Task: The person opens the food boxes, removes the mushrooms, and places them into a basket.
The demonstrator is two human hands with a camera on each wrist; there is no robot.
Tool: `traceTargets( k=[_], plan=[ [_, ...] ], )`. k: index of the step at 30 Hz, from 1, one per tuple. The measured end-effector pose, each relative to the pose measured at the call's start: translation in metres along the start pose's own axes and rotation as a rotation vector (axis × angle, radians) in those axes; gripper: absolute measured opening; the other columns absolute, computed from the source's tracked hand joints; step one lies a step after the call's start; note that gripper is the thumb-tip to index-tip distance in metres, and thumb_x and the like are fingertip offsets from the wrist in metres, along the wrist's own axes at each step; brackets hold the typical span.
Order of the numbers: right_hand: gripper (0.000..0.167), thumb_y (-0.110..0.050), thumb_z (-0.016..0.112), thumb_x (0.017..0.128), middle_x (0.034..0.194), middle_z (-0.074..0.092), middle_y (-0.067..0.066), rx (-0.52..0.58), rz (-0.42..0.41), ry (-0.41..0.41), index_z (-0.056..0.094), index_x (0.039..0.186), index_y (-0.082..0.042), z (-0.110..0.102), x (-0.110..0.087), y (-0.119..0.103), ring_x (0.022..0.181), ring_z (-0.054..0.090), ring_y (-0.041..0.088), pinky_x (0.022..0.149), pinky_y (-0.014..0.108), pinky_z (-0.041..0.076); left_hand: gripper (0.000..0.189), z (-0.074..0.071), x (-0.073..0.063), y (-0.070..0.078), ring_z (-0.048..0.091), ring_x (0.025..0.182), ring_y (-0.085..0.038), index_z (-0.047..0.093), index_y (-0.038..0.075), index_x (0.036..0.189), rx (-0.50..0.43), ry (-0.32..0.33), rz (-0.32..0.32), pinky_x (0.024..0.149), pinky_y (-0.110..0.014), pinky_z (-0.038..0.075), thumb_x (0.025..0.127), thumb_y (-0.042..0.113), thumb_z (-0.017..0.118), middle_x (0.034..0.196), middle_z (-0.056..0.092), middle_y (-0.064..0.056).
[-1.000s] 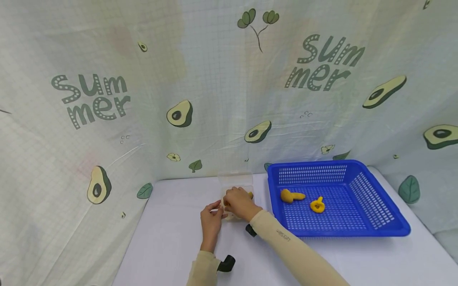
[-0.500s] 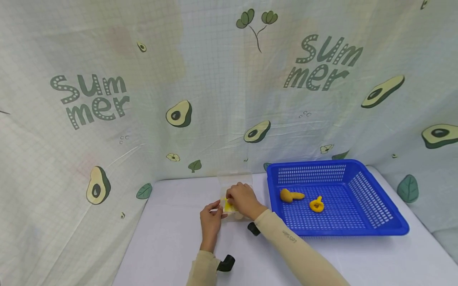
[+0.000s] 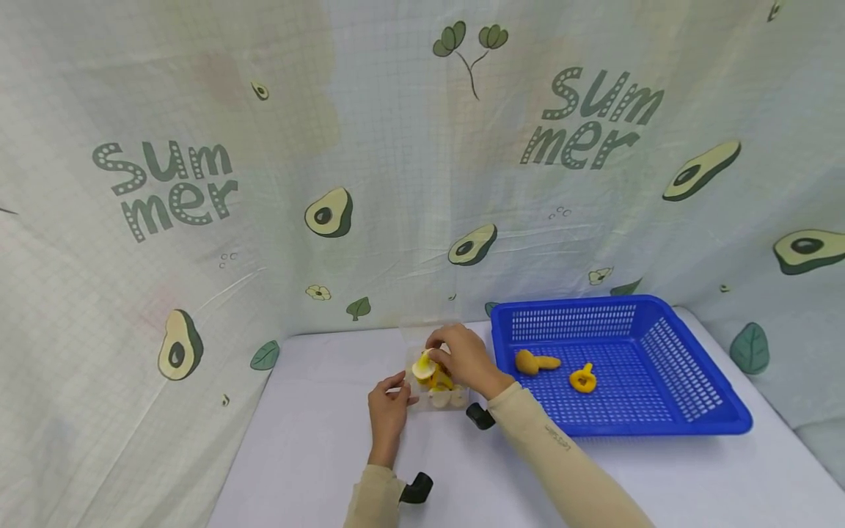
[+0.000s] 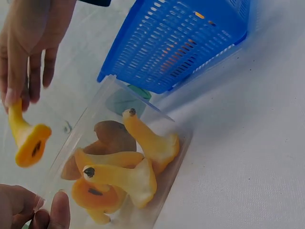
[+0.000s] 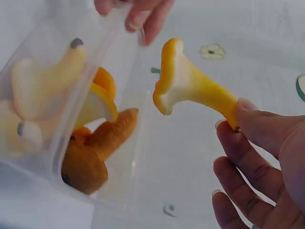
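My right hand (image 3: 465,361) pinches a yellow mushroom (image 5: 190,86) by the tip of its stem, between thumb and forefinger. The cap, yellow at the rim and pale beneath, points away from the fingers. This mushroom hangs beside the open side of a clear plastic box (image 4: 88,117). With thumb and fingers my left hand (image 3: 388,407) pinches the box's rim at its left. Inside the box lie several mushrooms: yellow ones with pale undersides and dark stem tips, such as a pale-stemmed mushroom (image 4: 136,180), and a brown mushroom (image 5: 93,164).
To the right of the box stands a blue perforated basket (image 3: 716,427). In it lie a tan mushroom (image 3: 528,362) and a small yellow mushroom (image 3: 584,380). A white-covered table (image 3: 310,433) bears everything, with a printed curtain (image 3: 389,147) behind it.
My right hand has risen out of the box and moved slightly right, bringing the yellow mushroom into sight. More of the box's contents show. My left hand keeps its place at the rim.
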State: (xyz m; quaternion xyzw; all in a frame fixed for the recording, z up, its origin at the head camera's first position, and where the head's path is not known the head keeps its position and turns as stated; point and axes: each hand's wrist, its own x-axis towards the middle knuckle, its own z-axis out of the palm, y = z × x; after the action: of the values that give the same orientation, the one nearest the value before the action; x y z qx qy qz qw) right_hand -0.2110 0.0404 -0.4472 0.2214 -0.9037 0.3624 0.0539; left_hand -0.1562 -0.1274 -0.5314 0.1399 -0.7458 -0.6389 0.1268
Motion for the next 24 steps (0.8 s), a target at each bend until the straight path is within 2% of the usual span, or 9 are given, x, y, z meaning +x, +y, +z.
traceTargets(
  k=[3, 8, 15, 20, 24],
  plan=[
    [0.005, -0.011, 0.075, 0.099, 0.101, 0.075, 0.002, 0.034, 0.016, 0.019, 0.079, 0.102, -0.011, -0.011, -0.003, 0.002, 0.104, 0.066, 0.029, 0.097, 0.046, 0.059, 0.028, 0.0, -0.001, 0.001, 0.071, 0.073, -0.019, 0.069, -0.014, 0.125, 0.004, 0.002, -0.007, 0.065, -0.024, 0.067, 0.098, -0.008, 0.064, 0.108, 0.063, -0.021],
    [0.009, -0.013, 0.074, 0.099, 0.111, 0.075, 0.005, 0.022, 0.046, 0.058, 0.079, 0.107, -0.011, -0.029, -0.009, 0.008, 0.112, 0.066, 0.031, 0.103, 0.049, 0.059, 0.028, 0.001, -0.001, 0.002, 0.068, 0.072, -0.016, 0.068, -0.015, 0.125, 0.0, 0.009, -0.014, 0.064, -0.023, 0.067, 0.098, -0.009, 0.064, 0.107, 0.063, -0.021],
    [0.011, -0.01, 0.073, 0.1, 0.107, 0.075, 0.008, 0.045, 0.018, 0.141, 0.079, 0.109, -0.007, -0.057, -0.018, 0.023, 0.108, 0.066, 0.033, 0.097, 0.053, 0.059, 0.029, 0.0, -0.002, 0.002, 0.07, 0.071, -0.018, 0.068, -0.014, 0.126, 0.003, 0.0, -0.015, 0.07, -0.032, 0.069, 0.098, -0.008, 0.065, 0.107, 0.062, -0.02],
    [0.012, -0.008, 0.072, 0.101, 0.11, 0.075, 0.013, 0.082, 0.037, 0.185, 0.078, 0.111, -0.004, -0.075, -0.025, 0.039, 0.114, 0.065, 0.039, 0.103, 0.059, 0.055, 0.029, 0.0, -0.001, 0.002, 0.071, 0.071, -0.019, 0.068, -0.014, 0.126, 0.007, 0.004, -0.011, 0.068, -0.03, 0.068, 0.098, -0.009, 0.065, 0.108, 0.062, -0.02],
    [0.013, -0.007, 0.07, 0.101, 0.11, 0.075, 0.017, 0.095, 0.046, 0.215, 0.077, 0.111, -0.001, -0.09, -0.032, 0.05, 0.114, 0.065, 0.041, 0.103, 0.062, 0.054, 0.029, 0.001, -0.001, 0.002, 0.07, 0.071, -0.019, 0.068, -0.014, 0.126, 0.014, 0.006, -0.019, 0.068, -0.03, 0.068, 0.098, -0.009, 0.065, 0.108, 0.062, -0.02]
  ],
)
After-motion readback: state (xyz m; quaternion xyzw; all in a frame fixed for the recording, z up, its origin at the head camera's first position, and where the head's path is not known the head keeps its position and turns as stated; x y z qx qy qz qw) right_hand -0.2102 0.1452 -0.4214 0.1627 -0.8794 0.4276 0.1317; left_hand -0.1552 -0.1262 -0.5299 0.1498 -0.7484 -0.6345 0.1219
